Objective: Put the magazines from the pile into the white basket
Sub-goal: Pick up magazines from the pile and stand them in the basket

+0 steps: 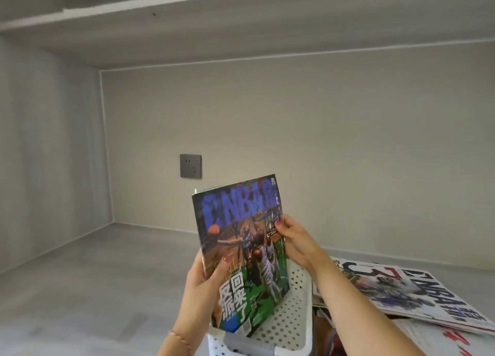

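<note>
A basketball magazine (pixel 241 248) with a blue title and green lower cover stands upright, its bottom edge down inside the white perforated basket (pixel 292 318). My left hand (pixel 206 278) grips its left edge, thumb on the cover. My right hand (pixel 292 235) pinches its right edge higher up. The pile of magazines (pixel 417 294) lies flat to the right of the basket, partly hidden by my right forearm. The basket's front edge runs out of view at the bottom.
The basket and pile rest on a grey desk surface (pixel 93 288) inside a grey alcove. A dark wall socket (pixel 190 166) sits on the back wall. A white shelf (pixel 160 5) runs overhead. A side wall stands at the left.
</note>
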